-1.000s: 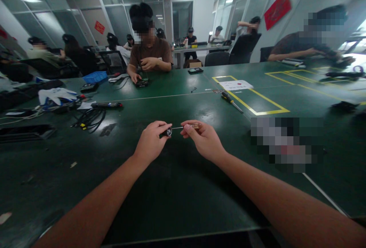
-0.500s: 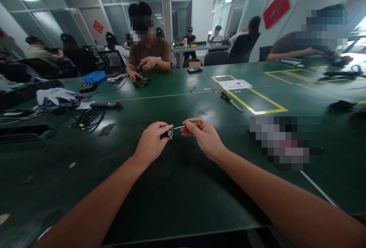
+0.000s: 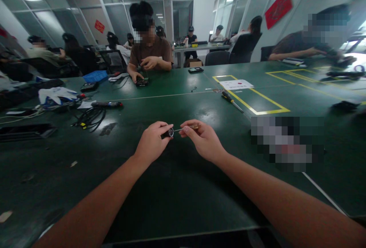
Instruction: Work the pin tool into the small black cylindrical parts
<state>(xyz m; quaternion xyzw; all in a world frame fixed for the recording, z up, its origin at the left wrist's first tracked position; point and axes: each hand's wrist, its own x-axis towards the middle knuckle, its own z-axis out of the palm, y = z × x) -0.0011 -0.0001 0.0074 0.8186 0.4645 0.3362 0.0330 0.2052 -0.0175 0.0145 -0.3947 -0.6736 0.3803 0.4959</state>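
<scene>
Left hand (image 3: 151, 137) pinching a short black cylinder (image 3: 170, 132), thumb and fingers closed on it, ringed end face showing. Right hand (image 3: 204, 137) gripping a small screwdriver (image 3: 195, 126) by its amber handle, just right of the black cylinder. Long axis of the small screwdriver runs roughly sideways, thin shaft aimed left at the black cylinder (tip contact: can't tell). Left hand is on the black cylinder itself; right hand sits just apart. Farther out, beyond and right of the black cylinder: larger screwdriver (image 3: 227, 96) on green table (image 3: 160, 198). Well left of it: black cables (image 3: 97, 119).
</scene>
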